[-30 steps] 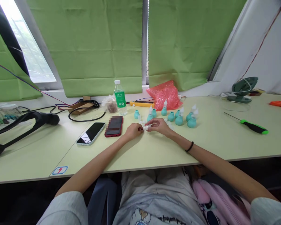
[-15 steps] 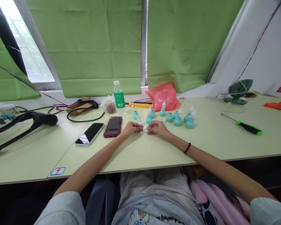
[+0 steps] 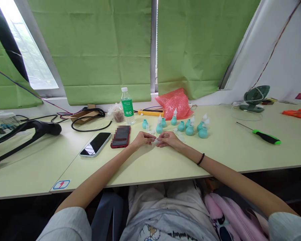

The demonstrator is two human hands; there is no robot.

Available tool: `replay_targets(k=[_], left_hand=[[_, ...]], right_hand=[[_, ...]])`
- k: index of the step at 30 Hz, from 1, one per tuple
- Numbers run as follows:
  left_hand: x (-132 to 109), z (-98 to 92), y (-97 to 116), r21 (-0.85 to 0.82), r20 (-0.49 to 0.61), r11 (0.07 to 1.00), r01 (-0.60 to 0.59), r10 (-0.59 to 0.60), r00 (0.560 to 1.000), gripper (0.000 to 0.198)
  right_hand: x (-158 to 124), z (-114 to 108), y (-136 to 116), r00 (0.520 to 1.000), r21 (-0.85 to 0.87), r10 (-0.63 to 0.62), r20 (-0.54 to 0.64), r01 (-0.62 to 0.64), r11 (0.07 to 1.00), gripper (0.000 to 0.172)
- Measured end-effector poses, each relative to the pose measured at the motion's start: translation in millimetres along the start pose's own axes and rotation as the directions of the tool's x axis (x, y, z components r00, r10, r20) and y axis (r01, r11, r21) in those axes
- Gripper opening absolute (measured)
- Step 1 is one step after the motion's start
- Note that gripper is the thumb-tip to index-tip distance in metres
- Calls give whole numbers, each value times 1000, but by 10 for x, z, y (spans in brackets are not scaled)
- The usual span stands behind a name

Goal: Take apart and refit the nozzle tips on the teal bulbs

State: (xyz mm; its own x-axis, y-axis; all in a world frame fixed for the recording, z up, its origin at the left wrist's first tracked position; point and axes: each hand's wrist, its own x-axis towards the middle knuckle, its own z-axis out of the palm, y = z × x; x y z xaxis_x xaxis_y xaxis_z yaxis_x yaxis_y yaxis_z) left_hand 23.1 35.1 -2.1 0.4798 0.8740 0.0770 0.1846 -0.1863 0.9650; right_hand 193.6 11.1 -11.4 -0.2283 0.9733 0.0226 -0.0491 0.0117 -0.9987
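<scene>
At the middle of the table, my left hand (image 3: 144,139) and my right hand (image 3: 170,139) meet with fingertips almost touching. Both are closed in a pinch around a small translucent white piece (image 3: 156,141), mostly hidden by the fingers. Just beyond them stand several small turquoise bulbs. One bulb (image 3: 159,128) right behind the fingers carries a clear pointed nozzle (image 3: 160,118); another bulb (image 3: 145,124) has an open top. To the right, a turquoise bulb (image 3: 203,132) bears a whitish tip. Loose clear pieces (image 3: 180,136) lie behind my right hand.
A red-cased phone (image 3: 120,136) and a pale-edged phone (image 3: 95,144) lie left of my hands. Behind are a water bottle (image 3: 127,107), a yellow tool (image 3: 151,112) and pink bubble wrap (image 3: 175,103). A screwdriver (image 3: 266,136) and a small fan (image 3: 255,98) are on the right.
My left fingertips have shifted slightly right, closer to the right ones. Less of the white piece shows between them. The bulbs stay in place.
</scene>
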Motion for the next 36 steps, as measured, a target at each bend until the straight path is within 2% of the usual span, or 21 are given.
replay_targets(k=[11,19,25,27,29,33,36], left_hand=[[-22,21,55,-110,-23,993,38,-41,999,31],[-30,35,71,21,-38,999,-29,30,999,27],[-20,38,69,262,-51,956,-129,147,988,26],[-29,44,69,392,-48,897,-204,242,969,24],[-54,60,78,534,-28,797,-282,350,936,23],[-131,110,109,765,87,504,-401,536,839,24],[-170,131,123,855,174,308,-417,588,790,25]], right_hand=[[-4,-3,-18,999,35,37,6,-37,999,24],[-3,-9,-42,996,62,77,32,-79,995,24],[13,-34,-27,995,87,77,67,-82,993,22],[17,-38,-23,995,93,73,68,-80,992,20],[18,-39,-25,996,99,69,59,-75,992,19],[11,-32,-44,997,113,71,36,-75,991,16],[10,-30,-55,996,146,80,24,-83,986,14]])
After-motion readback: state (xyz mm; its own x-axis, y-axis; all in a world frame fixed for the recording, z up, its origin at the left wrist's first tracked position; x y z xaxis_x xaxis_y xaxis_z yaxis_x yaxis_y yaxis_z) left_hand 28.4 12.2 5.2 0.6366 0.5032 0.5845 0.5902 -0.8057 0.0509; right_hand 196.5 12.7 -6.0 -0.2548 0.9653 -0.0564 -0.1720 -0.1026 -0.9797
